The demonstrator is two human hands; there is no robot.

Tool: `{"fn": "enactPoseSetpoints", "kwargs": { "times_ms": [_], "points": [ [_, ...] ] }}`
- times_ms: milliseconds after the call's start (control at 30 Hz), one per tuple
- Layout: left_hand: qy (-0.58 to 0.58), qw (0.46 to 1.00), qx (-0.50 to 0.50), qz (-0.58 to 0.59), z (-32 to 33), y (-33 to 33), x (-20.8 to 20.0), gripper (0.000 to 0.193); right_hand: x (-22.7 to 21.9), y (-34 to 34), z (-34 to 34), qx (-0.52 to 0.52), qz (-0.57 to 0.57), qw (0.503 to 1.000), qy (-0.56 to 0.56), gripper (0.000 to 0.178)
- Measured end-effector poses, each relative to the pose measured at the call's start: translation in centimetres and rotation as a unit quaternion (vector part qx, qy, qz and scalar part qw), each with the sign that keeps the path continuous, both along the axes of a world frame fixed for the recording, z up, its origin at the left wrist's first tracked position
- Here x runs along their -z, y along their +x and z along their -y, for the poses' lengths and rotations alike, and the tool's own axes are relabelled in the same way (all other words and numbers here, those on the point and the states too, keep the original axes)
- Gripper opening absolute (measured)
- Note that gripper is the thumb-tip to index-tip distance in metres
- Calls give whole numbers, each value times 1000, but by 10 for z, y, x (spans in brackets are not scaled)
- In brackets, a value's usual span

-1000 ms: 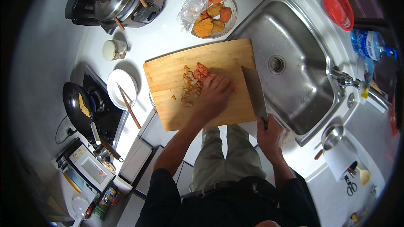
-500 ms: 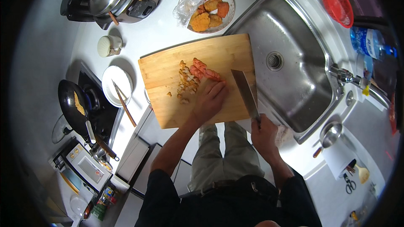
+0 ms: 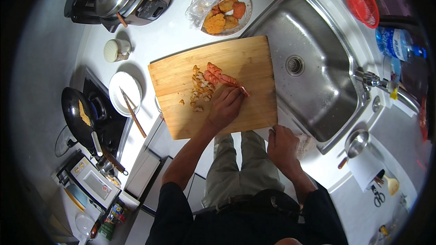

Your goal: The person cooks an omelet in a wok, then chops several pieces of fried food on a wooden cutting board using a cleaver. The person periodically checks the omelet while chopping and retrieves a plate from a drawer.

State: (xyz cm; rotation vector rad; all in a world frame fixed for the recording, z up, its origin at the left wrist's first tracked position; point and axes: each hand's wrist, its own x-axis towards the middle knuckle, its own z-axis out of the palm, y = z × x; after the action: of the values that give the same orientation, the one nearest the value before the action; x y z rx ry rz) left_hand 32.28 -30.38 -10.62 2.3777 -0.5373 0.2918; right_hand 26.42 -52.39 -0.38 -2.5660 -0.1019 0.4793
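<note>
A wooden cutting board (image 3: 181, 122) lies in front of me, its right side against the sink. My left hand (image 3: 226, 107) is closed, fingertips pressing down on the near end of a strip of reddish meat (image 3: 219, 76), which is partly cut into pieces. My right hand (image 3: 282, 143) grips the handle of a kitchen knife (image 3: 265, 112) just off the board's near right corner. The blade is seen nearly edge-on, its tip side by the meat beside my left fingers; whether it touches the meat I cannot tell. Chopped golden-brown pieces (image 3: 198, 90) lie left of the meat.
A plate of fried pieces (image 3: 227, 14) with a plastic bag stands beyond the board. The steel sink (image 3: 313, 86) is to the right. Leftward are a white bowl (image 3: 119, 104) with long wooden-handled tongs or chopsticks, a jar (image 3: 116, 50), a wok (image 3: 75, 113) on a stove and a cooker (image 3: 152, 7).
My right hand has turned the knife: its broad blade face was visible and now appears edge-on, nearer the meat's end. My left hand stays on the meat, whose tip now shows past the fingers.
</note>
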Motion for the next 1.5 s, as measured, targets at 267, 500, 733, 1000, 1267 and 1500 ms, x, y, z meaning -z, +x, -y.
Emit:
{"fn": "enactPoseSetpoints", "kwargs": {
  "times_ms": [267,500,733,1000,1267,1500],
  "points": [
    [-14,1000,1,-6,1,0,0,25,1,0,-9,-23,-96,990,-103,12],
    [-23,1000,7,4,5,4,-4,25,12,5,-17,-42,-116,983,-135,15],
    [11,1000,-15,2,3,1,-5,24,7,-5,-10,-26,-149,980,-131,15],
    [7,994,-103,-28,3,-23,-5,19,-18,-4,7,43,-107,993,-38,16],
    [17,980,-198,-12,36,-6,-12,16,7,2,6,84,-81,991,62,15],
    [37,969,-244,-2,55,12,-14,20,11,22,-2,66,-94,992,58,14]
  ]
}}
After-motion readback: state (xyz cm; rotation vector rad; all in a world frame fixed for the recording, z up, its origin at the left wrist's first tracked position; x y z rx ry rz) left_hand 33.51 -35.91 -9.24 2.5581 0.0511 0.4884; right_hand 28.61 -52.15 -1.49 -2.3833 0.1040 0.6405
